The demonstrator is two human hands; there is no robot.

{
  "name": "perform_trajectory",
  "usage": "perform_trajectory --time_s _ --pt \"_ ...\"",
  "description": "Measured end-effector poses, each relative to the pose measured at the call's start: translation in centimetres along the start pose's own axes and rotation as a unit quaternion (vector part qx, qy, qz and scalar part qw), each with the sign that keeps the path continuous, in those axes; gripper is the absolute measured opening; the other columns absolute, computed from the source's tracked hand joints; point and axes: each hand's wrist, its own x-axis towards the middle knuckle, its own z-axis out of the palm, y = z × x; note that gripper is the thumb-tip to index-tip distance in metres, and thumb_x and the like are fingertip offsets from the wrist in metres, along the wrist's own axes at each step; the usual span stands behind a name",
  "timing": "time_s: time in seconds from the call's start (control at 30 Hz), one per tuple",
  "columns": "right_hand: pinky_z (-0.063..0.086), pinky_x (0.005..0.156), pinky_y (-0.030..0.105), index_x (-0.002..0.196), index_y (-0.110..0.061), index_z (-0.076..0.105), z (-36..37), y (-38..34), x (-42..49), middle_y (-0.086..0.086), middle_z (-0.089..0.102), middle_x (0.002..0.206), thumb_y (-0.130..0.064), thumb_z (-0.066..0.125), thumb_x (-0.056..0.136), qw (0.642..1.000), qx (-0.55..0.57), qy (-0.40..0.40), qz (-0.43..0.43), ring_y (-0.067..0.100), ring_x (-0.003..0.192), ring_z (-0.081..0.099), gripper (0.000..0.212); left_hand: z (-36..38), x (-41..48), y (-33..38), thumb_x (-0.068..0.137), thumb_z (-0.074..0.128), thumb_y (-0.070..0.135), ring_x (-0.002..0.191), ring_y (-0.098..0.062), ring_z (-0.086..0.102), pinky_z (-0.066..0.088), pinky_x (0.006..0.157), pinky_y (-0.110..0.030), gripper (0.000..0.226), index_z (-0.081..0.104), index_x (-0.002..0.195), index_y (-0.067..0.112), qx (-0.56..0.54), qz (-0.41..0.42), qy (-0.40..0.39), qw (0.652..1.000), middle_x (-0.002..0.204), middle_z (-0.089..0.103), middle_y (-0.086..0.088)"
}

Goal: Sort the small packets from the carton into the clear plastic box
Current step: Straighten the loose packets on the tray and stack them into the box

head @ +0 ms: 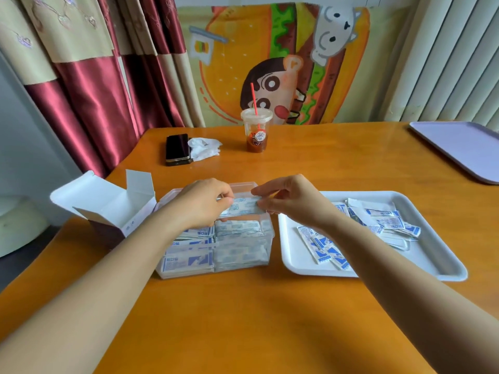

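Head view, one frame.

Hands: two. The left hand [201, 203] and the right hand [290, 201] are both raised over the far half of the clear plastic box [271, 233].

Held packet [243, 207]: one item, white with blue print, lying level between the two hands. Whether it is a single packet or a thin bundle cannot be told. It hangs just above the box's rear compartments, clear of the contents.

Fingers: the left fingers [225, 197] are curled and pinch the packet's left end. The right fingers [260, 190] pinch its right end between thumb and forefinger, the others loosely bent.

Clear plastic box: one, at the middle of the tabletop [256, 319]. It holds stacked packets [189, 261] in a left and a right column, nearly to the rim. The number of packets is not countable.

Carton [108, 203]: one, white, flaps open, just beside the box on its left.

White tray [442, 260]: one, just right of the box. It carries loose packets [388, 222] in two untidy groups, one near and one far, number not countable.

Far tabletop: one lidded cup [256, 130] with a red straw, one dark phone [177, 149], and one crumpled tissue [205, 148] touching the phone. One lilac tray [464, 147] sits at the right edge, well apart.
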Motion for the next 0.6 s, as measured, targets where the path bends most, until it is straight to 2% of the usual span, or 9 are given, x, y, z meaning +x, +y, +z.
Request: perform_trajectory --time_s 0.1,0.17,0.27,0.33,0.4,0.47,0.53,0.6 --pt "0.053 0.064 0.022 0.110 -0.017 0.070 -0.1 0.3 -0.1 -0.003 0.068 0.103 -0.015 0.067 0.085 1.000 -0.030 -0.001 0.000 0.009 0.068 0.065 0.025 0.5 0.6 -0.7 0.100 0.045 0.026 0.056 -0.011 0.059 0.045 0.061 -0.027 0.017 0.060 0.094 0.023 0.016 -0.020 -0.011 1.000 0.098 0.059 0.010" --pt "0.046 0.060 0.017 0.110 -0.021 0.070 0.0 0.6 -0.3 -0.002 0.064 0.102 -0.020 0.066 0.086 0.999 -0.051 -0.005 -0.005 0.003 0.063 0.059 0.024 1.2 1.2 -0.9 0.100 0.045 0.025 0.060 -0.011 0.057 0.042 0.062 -0.027 0.018 0.061 0.092 0.023 0.034 -0.029 -0.008 0.999 0.106 0.059 0.009" --pt "0.045 0.062 0.016 0.111 -0.021 0.070 0.3 0.6 -0.7 -0.003 0.059 0.096 -0.023 0.065 0.088 0.997 -0.077 -0.020 -0.004 0.000 0.061 0.053 0.023 2.9 2.3 -1.0 0.099 0.045 0.022 0.085 -0.018 0.058 0.045 0.071 -0.029 0.020 0.060 0.087 0.025 0.068 -0.042 -0.025 0.996 0.103 0.063 0.001" --pt "0.043 0.063 0.013 0.112 -0.019 0.070 0.4 0.4 -0.9 -0.012 0.054 0.085 -0.023 0.063 0.090 0.995 -0.098 -0.031 -0.006 -0.001 0.062 0.052 0.024 3.7 2.8 -1.2 0.099 0.046 0.020 0.094 -0.022 0.058 0.050 0.080 -0.033 0.018 0.060 0.089 0.026 0.085 -0.059 -0.037 0.994 0.106 0.062 -0.001" --pt "0.039 0.059 0.007 0.113 -0.017 0.070 0.6 0.5 -1.0 -0.021 0.050 0.076 -0.022 0.060 0.092 0.993 -0.115 -0.031 -0.011 -0.006 0.061 0.050 0.024 4.2 3.2 -1.0 0.097 0.047 0.016 0.093 -0.024 0.059 0.052 0.079 -0.033 0.021 0.061 0.084 0.024 0.103 -0.073 -0.041 0.991 0.106 0.063 -0.001" --pt "0.037 0.056 0.005 0.112 -0.017 0.071 0.7 0.6 -1.0 -0.024 0.048 0.071 -0.022 0.059 0.092 0.993 -0.116 -0.033 -0.015 -0.010 0.058 0.050 0.024 4.7 3.2 -0.7 0.095 0.048 0.010 0.086 -0.027 0.060 0.049 0.068 -0.031 0.028 0.062 0.074 0.021 0.119 -0.075 -0.037 0.989 0.096 0.065 -0.008" --pt "0.036 0.056 0.004 0.112 -0.017 0.071 0.7 0.7 -1.1 -0.026 0.049 0.071 -0.021 0.058 0.092 0.992 -0.119 -0.042 -0.019 -0.007 0.061 0.050 0.024 5.0 3.2 -0.3 0.093 0.048 0.007 0.077 -0.025 0.057 0.044 0.061 -0.029 0.026 0.064 0.076 0.019 0.135 -0.072 -0.030 0.988 0.091 0.063 -0.015" --pt "0.036 0.057 0.005 0.112 -0.016 0.070 0.8 0.7 -1.3 -0.024 0.054 0.076 -0.021 0.057 0.093 0.992 -0.114 -0.050 -0.020 -0.002 0.066 0.052 0.024 5.3 3.2 -0.1 0.091 0.049 0.006 0.079 -0.023 0.059 0.049 0.063 -0.031 0.023 0.066 0.082 0.019 0.175 -0.061 -0.022 0.982 0.087 0.063 -0.008"
